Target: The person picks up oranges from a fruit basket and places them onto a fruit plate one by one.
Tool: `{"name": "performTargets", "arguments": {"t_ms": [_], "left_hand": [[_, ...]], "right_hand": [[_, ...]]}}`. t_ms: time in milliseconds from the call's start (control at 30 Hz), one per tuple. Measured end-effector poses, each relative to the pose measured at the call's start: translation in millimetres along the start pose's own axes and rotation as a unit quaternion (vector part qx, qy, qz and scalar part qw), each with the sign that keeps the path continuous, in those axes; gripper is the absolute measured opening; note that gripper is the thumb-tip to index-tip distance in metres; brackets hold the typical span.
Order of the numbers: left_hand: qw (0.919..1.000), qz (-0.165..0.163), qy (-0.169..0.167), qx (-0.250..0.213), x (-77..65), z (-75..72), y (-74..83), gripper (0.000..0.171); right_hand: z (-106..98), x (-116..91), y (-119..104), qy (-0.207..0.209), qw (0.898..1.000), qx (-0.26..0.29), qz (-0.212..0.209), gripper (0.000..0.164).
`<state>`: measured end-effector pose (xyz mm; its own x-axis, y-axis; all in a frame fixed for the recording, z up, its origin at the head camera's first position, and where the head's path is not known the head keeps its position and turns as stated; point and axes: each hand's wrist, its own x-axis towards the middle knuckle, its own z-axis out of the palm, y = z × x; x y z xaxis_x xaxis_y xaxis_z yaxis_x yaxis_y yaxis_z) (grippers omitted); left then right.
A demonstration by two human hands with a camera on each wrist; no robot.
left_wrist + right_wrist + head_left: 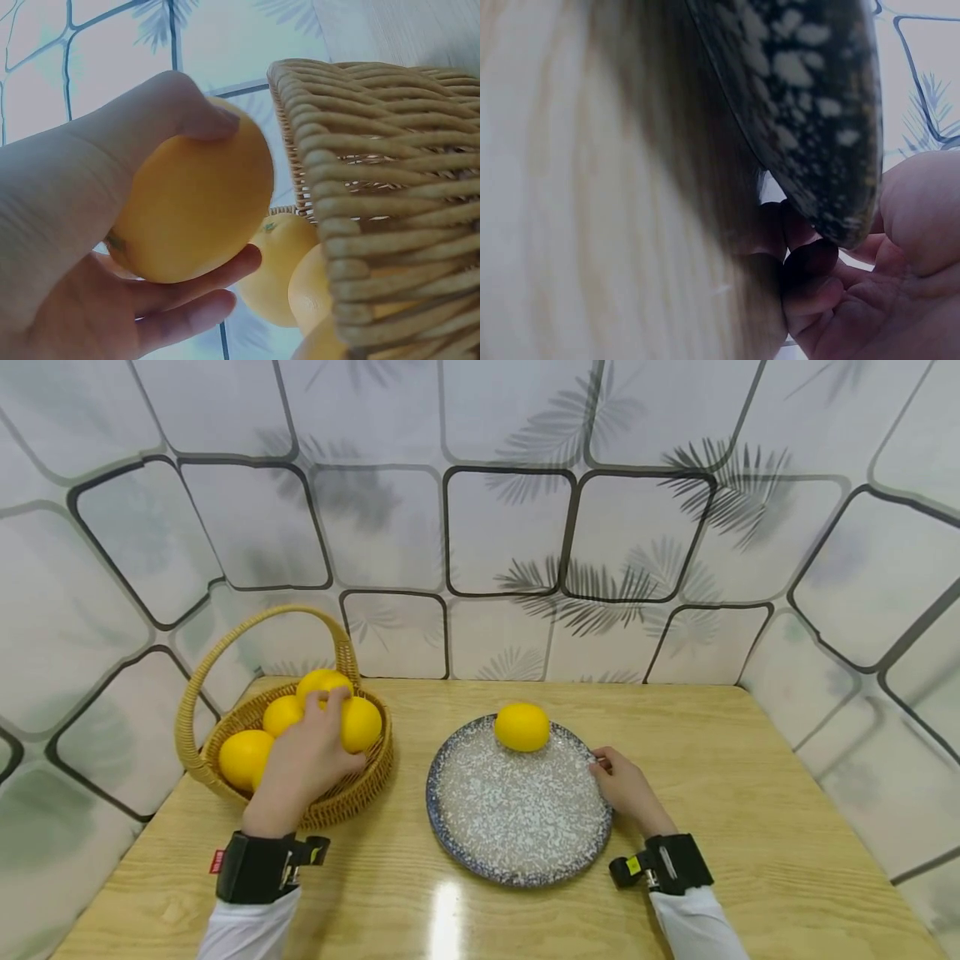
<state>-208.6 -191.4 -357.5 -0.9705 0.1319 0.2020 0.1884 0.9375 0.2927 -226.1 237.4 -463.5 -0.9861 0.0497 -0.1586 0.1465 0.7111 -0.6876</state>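
In the head view my left hand (318, 743) is over the wicker basket (367, 789), gripping an orange (361, 724) at its right side. The left wrist view shows this orange (202, 199) between the thumb on one side and the curled fingers on the other. Several more oranges (246, 760) lie in the basket. A round speckled plate (525, 810) with a dark blue rim carries a single orange (522, 727) near its far edge. My right hand (626, 785) holds the plate's right rim; the right wrist view has fingers (810, 296) curled beneath the rim.
The basket's tall arched handle (225, 643) rises behind and left of my left hand. A light wooden table (750, 827) bears everything. Patterned fabric walls (510, 527) with leaf prints close off the back and both sides.
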Motion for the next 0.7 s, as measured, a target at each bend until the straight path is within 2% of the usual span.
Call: {"name": "performTargets", "arguments": {"t_ms": [267,533,700], "left_hand": [[0.9994,0.01,0.031,0.016,0.2,0.4,1.3,0.089],[0.9971,0.034,0.062,0.028,0.4,4.5,2.4,0.084],[0.9958,0.049,0.068,0.038,3.3,8.5,6.7,0.081]], "right_hand": [[0.9,0.9,1.4,0.004,1.0,-0.001,-0.004,0.039],[0.0,-0.3,2.4,0.004,1.0,-0.001,-0.016,0.039],[0.1,-0.6,1.8,0.003,1.0,0.003,-0.02,0.04]]}}
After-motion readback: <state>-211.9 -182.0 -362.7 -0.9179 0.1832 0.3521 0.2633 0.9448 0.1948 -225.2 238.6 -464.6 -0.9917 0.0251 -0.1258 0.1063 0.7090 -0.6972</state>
